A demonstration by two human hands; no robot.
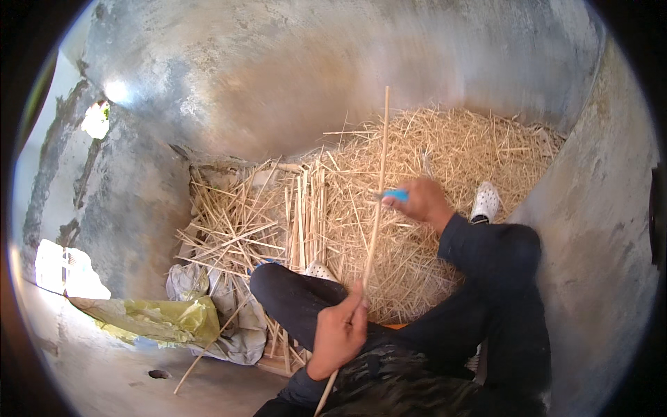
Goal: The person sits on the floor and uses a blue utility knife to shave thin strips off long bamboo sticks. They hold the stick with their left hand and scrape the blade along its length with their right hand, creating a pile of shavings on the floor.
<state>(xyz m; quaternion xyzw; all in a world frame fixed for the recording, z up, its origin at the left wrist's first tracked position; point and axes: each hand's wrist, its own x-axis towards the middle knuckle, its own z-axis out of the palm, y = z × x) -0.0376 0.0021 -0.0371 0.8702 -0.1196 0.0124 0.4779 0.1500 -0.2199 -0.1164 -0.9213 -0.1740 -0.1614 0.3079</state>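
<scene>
My left hand [339, 332] is closed around a long, pale wooden stick [383, 149], which looks like a bamboo strip. The stick rises steeply away from me, and its lower end passes under my wrist toward my lap. Farther up, my right hand [422, 201] grips a small blue-handled knife [396, 195]. Its short blade end meets or crosses the stick about midway; blur hides whether it bites in. Beneath both hands lies a thick heap of thin shavings [417, 257].
Several split strips [303, 215] and a tangle of loose sticks [240, 226] lie left of the shavings. Grey sacking [240, 333] and a yellow-green sheet [187, 316] are at lower left. Concrete walls [299, 76] enclose the space. My white shoes [486, 200] rest among the shavings.
</scene>
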